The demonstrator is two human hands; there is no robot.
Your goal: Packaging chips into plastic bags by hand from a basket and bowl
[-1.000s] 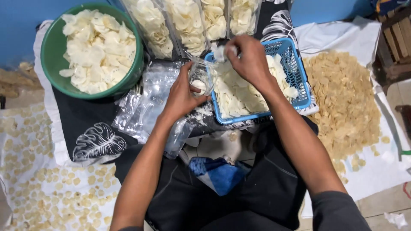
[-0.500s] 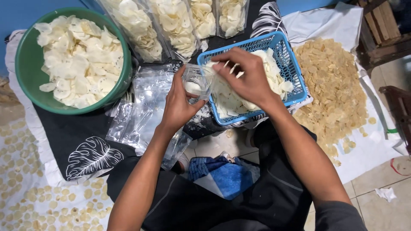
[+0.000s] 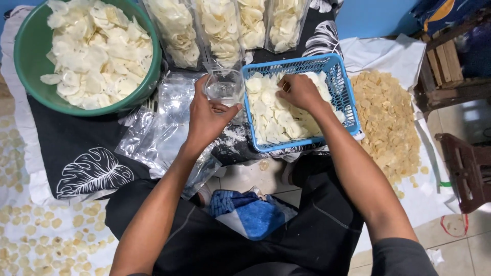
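My left hand [image 3: 207,117] grips a clear plastic bag [image 3: 224,87] and holds its mouth open beside a blue plastic basket [image 3: 341,92]. My right hand [image 3: 299,91] is down inside the basket, fingers closed over the pale round chips [image 3: 276,120] that fill it. The bag looks nearly empty. A pile of empty clear bags [image 3: 163,133] lies on the black leaf-print cloth [image 3: 76,153] under my left forearm.
A green basin [image 3: 30,56] heaped with white chips sits at top left. Several filled chip bags [image 3: 220,28] stand along the back. Yellowish chips [image 3: 386,120] lie spread on white sheeting at right, and more at lower left [image 3: 30,225]. Wooden furniture [image 3: 460,168] stands at far right.
My right hand has dropped from the bag's mouth into the blue basket. The left hand still holds the bag open. The view has shifted slightly.
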